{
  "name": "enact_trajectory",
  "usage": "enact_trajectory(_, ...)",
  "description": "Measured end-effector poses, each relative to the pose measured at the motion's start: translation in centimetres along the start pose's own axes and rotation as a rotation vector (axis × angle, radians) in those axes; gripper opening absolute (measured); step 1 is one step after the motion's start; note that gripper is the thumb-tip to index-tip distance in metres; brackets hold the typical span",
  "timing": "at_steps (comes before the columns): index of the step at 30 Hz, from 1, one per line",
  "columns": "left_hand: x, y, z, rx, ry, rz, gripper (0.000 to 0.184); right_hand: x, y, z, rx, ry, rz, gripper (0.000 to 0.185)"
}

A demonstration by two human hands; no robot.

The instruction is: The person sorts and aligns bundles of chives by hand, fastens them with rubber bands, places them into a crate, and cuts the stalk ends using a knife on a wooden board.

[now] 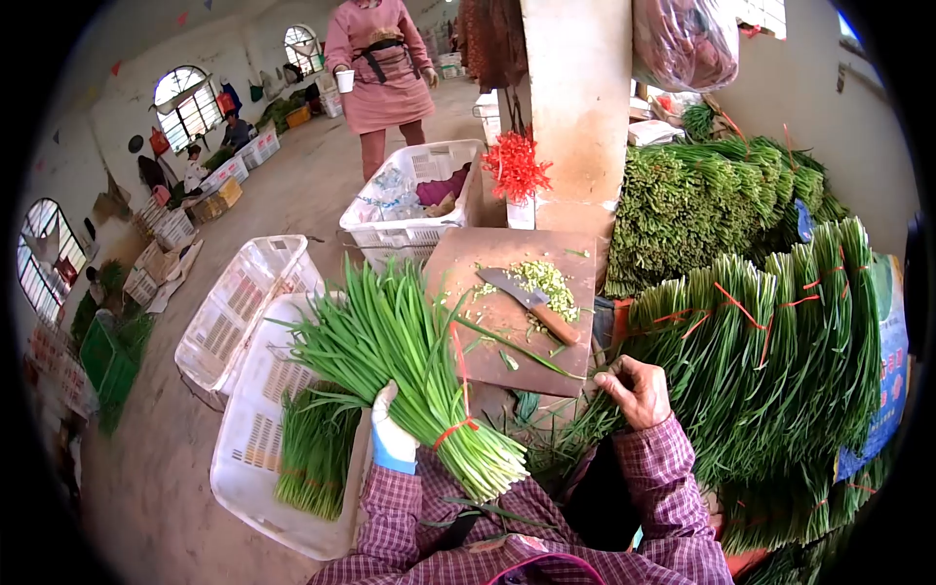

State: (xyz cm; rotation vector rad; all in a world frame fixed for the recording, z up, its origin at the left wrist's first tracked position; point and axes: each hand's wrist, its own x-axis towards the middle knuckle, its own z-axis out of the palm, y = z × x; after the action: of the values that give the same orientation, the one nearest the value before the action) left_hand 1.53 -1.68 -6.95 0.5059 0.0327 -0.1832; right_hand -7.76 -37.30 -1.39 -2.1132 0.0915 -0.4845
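Observation:
My left hand (392, 429), in a white and blue glove, is wrapped round a bunch of garlic chives (409, 361). A red tie (456, 432) circles the bunch near its pale cut ends, which point toward my lap; the leaves fan out to the upper left. My bare right hand (639, 392) is closed in a pinch at the tip of a single green chive leaf (522, 351) that stretches across the cutting board (468, 258). A knife (531, 304) with a wooden handle lies on the board beside chopped pale ends (546, 281).
Tied chive bundles (770, 312) are stacked to my right, below a heap of green stalks (702, 214). At my left, a white crate (239, 458) holds more bundles. Red ties (515, 166) hang by the pillar (573, 107). A person in pink (385, 68) stands ahead holding a cup.

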Motion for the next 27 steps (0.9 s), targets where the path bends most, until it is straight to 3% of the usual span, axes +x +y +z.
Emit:
enact_trajectory(4, 1.5, 0.3, -2.4, 0.032, 0.141, 0.082, 0.043, 1.1, 1.6, 1.7, -0.045, -0.069, -0.016, 0.033)
enact_trajectory(6, 2.3, 0.9, -2.9, 0.016, 0.099, 0.053, 0.05, 1.4, 3.6, 2.5, 0.009, -0.046, -0.105, 0.024)
enact_trajectory(9, 1.4, 2.3, -2.4, 0.05, 0.067, 0.142, 0.048, 2.2, 0.0, 1.8, 0.008, -0.13, -0.107, 0.029)
enact_trajectory(11, 1.2, 3.4, -3.7, 0.064, 0.066, 0.172, 0.049, 2.5, -2.2, 1.1, 0.014, -0.116, -0.067, 0.021)
enact_trajectory(16, -0.1, 5.4, -2.9, 0.058, 0.131, 0.251, 0.049, 5.4, -3.4, 0.7, 0.114, -0.094, 0.032, 0.04)
enact_trajectory(20, -0.5, 6.6, -4.9, -0.01, 0.12, 0.251, 0.05, 7.1, -1.8, 2.2, 0.249, -0.095, 0.011, 0.028)
enact_trajectory(27, -1.0, 7.3, -6.7, 0.018, 0.147, 0.285, 0.05, 6.3, 1.7, 3.8, 0.047, -0.15, 0.041, 0.041)
